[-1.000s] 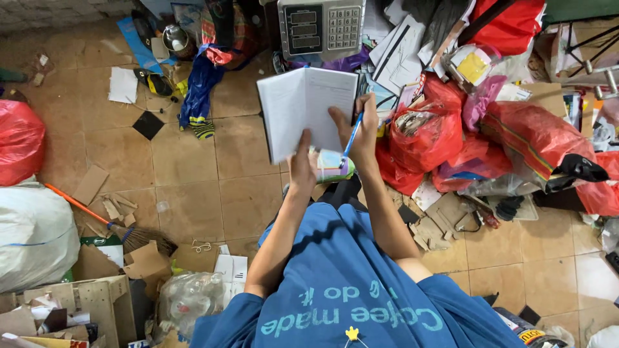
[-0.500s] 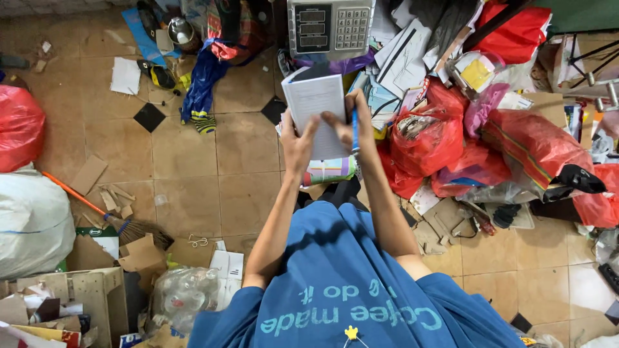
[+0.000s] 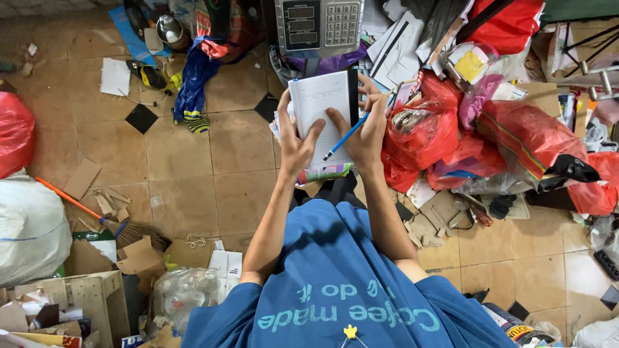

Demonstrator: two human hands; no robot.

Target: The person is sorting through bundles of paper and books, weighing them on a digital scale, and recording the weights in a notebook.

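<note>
Your left hand (image 3: pixel 298 145) grips the notebook's (image 3: pixel 320 106) left edge; your right hand (image 3: pixel 366 132) pinches a blue pen (image 3: pixel 346 136) against the page while bracing the right side. Keep the book steady and the page flat before the tip moves. Beyond it stands a grey scale (image 3: pixel 318 26); red bags (image 3: pixel 422 132) crowd your right, bare floor (image 3: pixel 180 187) lies left.

The person wore a blue short-sleeved T-shirt (image 3: pixel 348 283) with pale blue lettering across the chest and a small yellow star-shaped clip (image 3: pixel 349 332) below it. Both forearms were bare from the sleeves (image 3: pixel 222 309) to each hand, with dark trousers (image 3: pixel 335 190) beneath.
</note>
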